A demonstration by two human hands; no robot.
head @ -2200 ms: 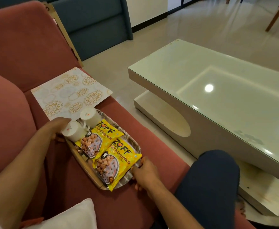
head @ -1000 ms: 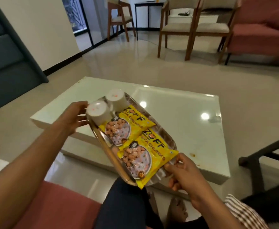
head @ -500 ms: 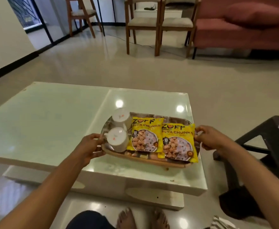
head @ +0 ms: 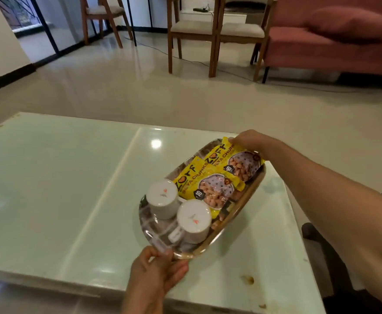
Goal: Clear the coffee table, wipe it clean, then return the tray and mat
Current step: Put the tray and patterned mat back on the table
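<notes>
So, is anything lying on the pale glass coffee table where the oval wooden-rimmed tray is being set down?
Nothing visible blocks it. The glass table top around the oval tray is bare; only a small brown stain sits near the front right corner. Left hand and right hand hold the tray's ends.

Tabletop (head: 49,177) left of tray (head: 153,232) lies open.

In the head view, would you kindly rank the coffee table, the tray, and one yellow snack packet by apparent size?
1. Coffee table
2. Tray
3. Yellow snack packet; the two packets look alike.
</notes>
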